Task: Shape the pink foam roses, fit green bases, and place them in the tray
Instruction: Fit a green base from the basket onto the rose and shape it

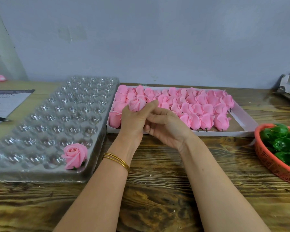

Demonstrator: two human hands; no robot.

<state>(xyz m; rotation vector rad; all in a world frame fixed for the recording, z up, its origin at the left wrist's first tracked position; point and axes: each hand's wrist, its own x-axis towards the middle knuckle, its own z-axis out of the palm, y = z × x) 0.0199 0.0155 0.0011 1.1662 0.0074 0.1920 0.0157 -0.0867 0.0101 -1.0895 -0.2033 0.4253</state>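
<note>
1. We have the pink foam rose (137, 104) raised just above the left end of the white box (224, 133), which lies mid-bench toward the far edge. The left hand (133, 121) holds it, fingers curled round the bloom
2. The right hand (167, 128) sits against the left, just below the rose, with its fingers curled. We cannot tell whether it pinches a petal, the stem or nothing at all
3. The step in hand looks like shaping, since no green base shows under this rose. We judge a light grip best, because foam probably creases or tears if squeezed
4. We turn the bloom and curl each outer petal outward with the right fingertips, leaving the centre tight. Our model is the finished rose (75, 155) in the near right corner pocket of the clear tray (40, 124), at the left side of the bench (157, 190)
5. We hold our wrists high enough not to flatten the unshaped roses (199, 111) lying in rows beneath
6. The green bases (281, 143) wait in the red basket (264, 158) at the right edge of the bench, well apart from both hands. The right hand is the nearer one to fetch one
7. Once based, this rose should go in a pocket beside the filled one, so the tray fills in order
</note>
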